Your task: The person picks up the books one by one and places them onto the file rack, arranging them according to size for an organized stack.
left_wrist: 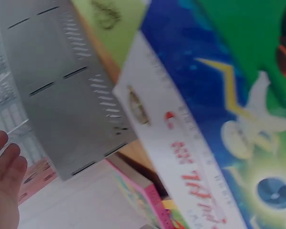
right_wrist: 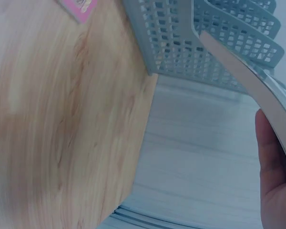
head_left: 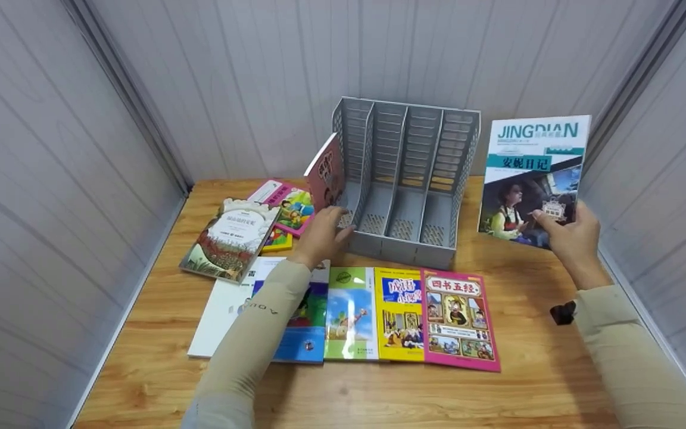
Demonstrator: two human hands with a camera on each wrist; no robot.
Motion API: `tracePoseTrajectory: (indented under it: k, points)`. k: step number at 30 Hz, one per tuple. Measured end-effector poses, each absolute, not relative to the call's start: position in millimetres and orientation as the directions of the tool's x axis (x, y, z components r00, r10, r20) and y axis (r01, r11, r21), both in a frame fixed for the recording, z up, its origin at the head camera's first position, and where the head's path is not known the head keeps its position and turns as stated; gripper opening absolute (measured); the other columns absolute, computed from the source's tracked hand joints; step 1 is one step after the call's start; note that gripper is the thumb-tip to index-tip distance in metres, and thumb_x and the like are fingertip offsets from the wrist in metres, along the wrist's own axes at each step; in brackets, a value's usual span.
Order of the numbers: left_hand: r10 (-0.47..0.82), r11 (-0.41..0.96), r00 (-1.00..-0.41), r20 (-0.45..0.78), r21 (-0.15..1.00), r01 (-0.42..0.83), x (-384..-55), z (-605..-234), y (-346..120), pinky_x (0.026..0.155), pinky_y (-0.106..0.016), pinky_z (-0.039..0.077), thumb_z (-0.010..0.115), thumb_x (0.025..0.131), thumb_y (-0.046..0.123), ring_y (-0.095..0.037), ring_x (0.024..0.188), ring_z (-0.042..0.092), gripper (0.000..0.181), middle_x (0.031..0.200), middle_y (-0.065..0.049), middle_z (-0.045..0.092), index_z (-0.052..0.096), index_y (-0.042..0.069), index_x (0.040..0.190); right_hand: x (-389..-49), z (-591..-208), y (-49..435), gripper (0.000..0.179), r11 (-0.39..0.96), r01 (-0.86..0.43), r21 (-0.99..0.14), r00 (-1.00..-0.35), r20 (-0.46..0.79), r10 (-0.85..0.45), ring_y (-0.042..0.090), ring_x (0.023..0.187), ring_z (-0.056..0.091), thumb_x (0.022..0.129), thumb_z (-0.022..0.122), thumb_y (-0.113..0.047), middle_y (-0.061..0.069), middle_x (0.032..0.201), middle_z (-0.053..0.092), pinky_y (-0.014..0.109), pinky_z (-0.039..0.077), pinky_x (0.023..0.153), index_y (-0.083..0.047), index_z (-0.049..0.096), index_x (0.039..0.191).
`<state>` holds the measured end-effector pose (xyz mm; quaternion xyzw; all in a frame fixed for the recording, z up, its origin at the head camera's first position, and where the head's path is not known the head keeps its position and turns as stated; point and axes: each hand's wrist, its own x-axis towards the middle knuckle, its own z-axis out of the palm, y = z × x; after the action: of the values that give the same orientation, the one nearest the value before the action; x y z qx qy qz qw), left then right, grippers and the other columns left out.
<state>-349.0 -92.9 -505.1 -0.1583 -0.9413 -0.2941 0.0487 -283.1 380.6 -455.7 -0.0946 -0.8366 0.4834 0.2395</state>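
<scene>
My right hand (head_left: 578, 241) grips the lower right corner of a paperback book (head_left: 524, 185) with JINGDIAN on its cover, thumb on the front. The book is held up to the right of a grey four-slot file rack (head_left: 411, 250). In the right wrist view the page edge (right_wrist: 250, 81) of this book shows, fingers behind it. A pink book (head_left: 325, 173) stands tilted in the rack's leftmost slot. My left hand (head_left: 322, 235) is at the front of that slot, just below the pink book. The left wrist view shows its fingers (left_wrist: 12, 164) loosely extended, holding nothing.
In front of the rack lie a white book (head_left: 215, 316), a blue one (head_left: 301, 351), a green one (head_left: 352, 316), a yellow one (head_left: 401, 316) and a pink comic-style one (head_left: 462, 322). Left of it, a landscape-cover book (head_left: 230, 238) overlaps another pink book (head_left: 295, 208). Panel walls (head_left: 259, 71) enclose the table.
</scene>
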Motion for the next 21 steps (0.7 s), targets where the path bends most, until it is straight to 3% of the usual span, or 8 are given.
tracePoseTrajectory:
  k: [5, 11, 15, 19, 21]
  points:
    - [0.280, 0.705, -0.930, 0.238, 0.607, 0.367, -344.7, -493.6, -97.2, 0.123, -0.049, 0.048, 0.074, 0.105, 0.030, -0.032, 0.140, 0.062, 0.051, 0.148, -0.013, 0.066, 0.061, 0.008, 0.149, -280.7, -451.1, 376.8, 0.025, 0.465, -0.099, -0.880, -0.863, 0.308, 0.400, 0.002, 0.094, 0.059, 0.098, 0.082, -0.024, -0.018, 0.101, 0.063, 0.012, 0.051, 0.079, -0.021, 0.065, 0.116]
    - [0.306, 0.609, -0.903, 0.302, 0.667, 0.429, -340.1, -481.9, -101.8, 0.122, -0.047, 0.050, 0.077, 0.104, 0.029, -0.033, 0.140, 0.063, 0.054, 0.148, -0.016, 0.066, 0.060, 0.004, 0.148, -280.3, -449.4, 372.8, 0.036, 0.483, -0.145, -0.864, -0.879, 0.337, 0.338, 0.000, 0.103, 0.059, 0.099, 0.082, -0.024, -0.021, 0.109, 0.063, 0.012, 0.049, 0.087, -0.014, 0.067, 0.130]
    - [0.309, 0.524, -0.890, 0.335, 0.721, 0.453, -336.7, -471.3, -102.2, 0.118, -0.047, 0.053, 0.079, 0.102, 0.025, -0.036, 0.135, 0.066, 0.053, 0.142, -0.020, 0.069, 0.061, 0.001, 0.145, -277.3, -446.8, 367.9, 0.040, 0.493, -0.195, -0.848, -0.892, 0.362, 0.270, 0.000, 0.103, 0.060, 0.100, 0.081, -0.023, -0.022, 0.111, 0.064, 0.010, 0.051, 0.085, -0.013, 0.066, 0.135]
    - [0.304, 0.432, -0.891, 0.338, 0.784, 0.445, -332.9, -460.0, -101.2, 0.116, -0.050, 0.054, 0.081, 0.101, 0.022, -0.039, 0.130, 0.067, 0.052, 0.137, -0.021, 0.071, 0.062, 0.000, 0.144, -273.4, -442.1, 361.7, 0.047, 0.474, -0.240, -0.847, -0.906, 0.370, 0.203, 0.002, 0.115, 0.059, 0.100, 0.081, -0.024, -0.016, 0.122, 0.066, 0.011, 0.050, 0.091, -0.009, 0.064, 0.141]
    - [0.305, 0.399, -0.893, 0.331, 0.807, 0.435, -330.7, -455.4, -100.9, 0.115, -0.052, 0.054, 0.081, 0.100, 0.022, -0.039, 0.130, 0.067, 0.051, 0.137, -0.021, 0.071, 0.062, 0.000, 0.143, -271.2, -440.0, 359.4, 0.059, 0.472, -0.238, -0.849, -0.917, 0.356, 0.177, 0.001, 0.130, 0.055, 0.101, 0.081, -0.027, -0.010, 0.140, 0.064, 0.010, 0.047, 0.100, -0.008, 0.059, 0.151]
